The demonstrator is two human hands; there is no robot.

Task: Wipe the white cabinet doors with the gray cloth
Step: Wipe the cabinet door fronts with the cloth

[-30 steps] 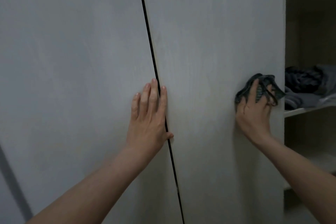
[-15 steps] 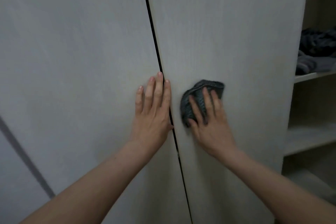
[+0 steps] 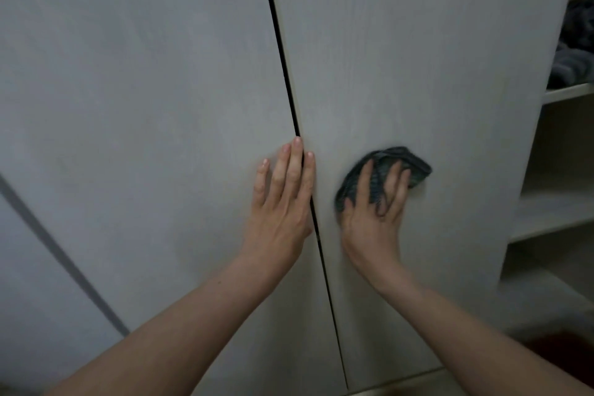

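Two white cabinet doors fill the view, split by a dark vertical gap: the left door and the right door. My left hand lies flat on the left door right beside the gap, fingers together and pointing up, holding nothing. My right hand presses the crumpled gray cloth against the right door, just right of the gap. Part of the cloth is hidden under my fingers.
Open shelves stand to the right of the doors, with folded dark clothes on the upper shelf. A dark diagonal line crosses the lower left. The doors' bottom edge shows near the frame's foot.
My right hand swept the cloth from the right door's far edge leftward toward the gap, then shifted slightly right. My left hand stayed flat by the gap. The camera view drifted down.
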